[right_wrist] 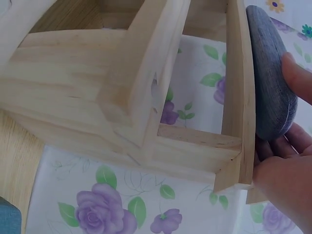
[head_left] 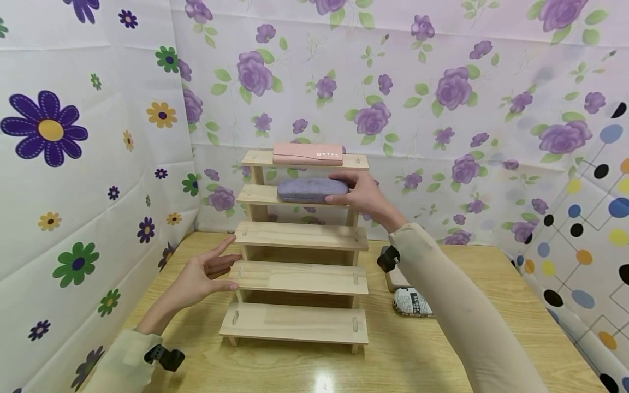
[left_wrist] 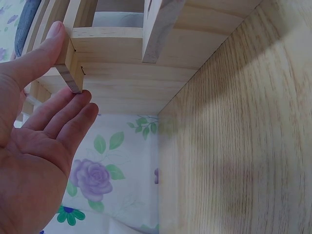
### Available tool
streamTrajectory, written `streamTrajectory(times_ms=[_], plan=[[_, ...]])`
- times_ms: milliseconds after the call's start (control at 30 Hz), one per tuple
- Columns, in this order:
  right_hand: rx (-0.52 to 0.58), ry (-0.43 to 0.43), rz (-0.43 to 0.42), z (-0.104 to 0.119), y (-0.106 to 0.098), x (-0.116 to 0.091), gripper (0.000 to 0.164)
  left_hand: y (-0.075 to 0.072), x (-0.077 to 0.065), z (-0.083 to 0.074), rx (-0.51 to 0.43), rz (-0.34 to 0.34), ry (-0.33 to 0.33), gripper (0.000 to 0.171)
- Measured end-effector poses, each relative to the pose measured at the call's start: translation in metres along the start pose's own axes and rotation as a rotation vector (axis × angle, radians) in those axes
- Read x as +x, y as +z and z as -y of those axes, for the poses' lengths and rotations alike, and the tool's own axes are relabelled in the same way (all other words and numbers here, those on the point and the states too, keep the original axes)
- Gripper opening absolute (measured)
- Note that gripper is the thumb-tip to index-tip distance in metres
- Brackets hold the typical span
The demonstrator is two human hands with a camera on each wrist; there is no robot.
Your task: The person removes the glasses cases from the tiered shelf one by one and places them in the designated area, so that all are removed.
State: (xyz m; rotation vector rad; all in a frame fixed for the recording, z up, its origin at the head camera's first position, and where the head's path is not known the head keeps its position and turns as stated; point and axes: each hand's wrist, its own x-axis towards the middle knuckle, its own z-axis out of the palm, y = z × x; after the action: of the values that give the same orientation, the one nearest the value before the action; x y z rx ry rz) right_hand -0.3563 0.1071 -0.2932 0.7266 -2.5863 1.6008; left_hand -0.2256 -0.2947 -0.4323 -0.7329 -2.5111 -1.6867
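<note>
Cream fabric sleeve (head_left: 462, 305) on the right arm partly covers a white, newsprint-patterned rounded case (head_left: 410, 302) with dark lettering reading "SUBSC". Atop a pale wooden five-tier stand (head_left: 300, 234), a long pink case (head_left: 290, 154) bears white writing too small to read. One tier lower, the right hand (head_left: 361, 191) pinches the right end of a grey-blue, fabric-textured oblong case (head_left: 309, 189); the left hand (head_left: 203, 275), thumb and fingers spread wide, touches the stand's left edge.
</note>
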Motion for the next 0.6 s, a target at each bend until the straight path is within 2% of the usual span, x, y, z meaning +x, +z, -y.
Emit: streamTrajectory(times_ms=[600], plan=[[0.084, 0.002, -0.029, -0.003, 0.0, -0.014, 0.063, 0.0, 0.001, 0.0, -0.005, 0.005, 0.003, 0.107]])
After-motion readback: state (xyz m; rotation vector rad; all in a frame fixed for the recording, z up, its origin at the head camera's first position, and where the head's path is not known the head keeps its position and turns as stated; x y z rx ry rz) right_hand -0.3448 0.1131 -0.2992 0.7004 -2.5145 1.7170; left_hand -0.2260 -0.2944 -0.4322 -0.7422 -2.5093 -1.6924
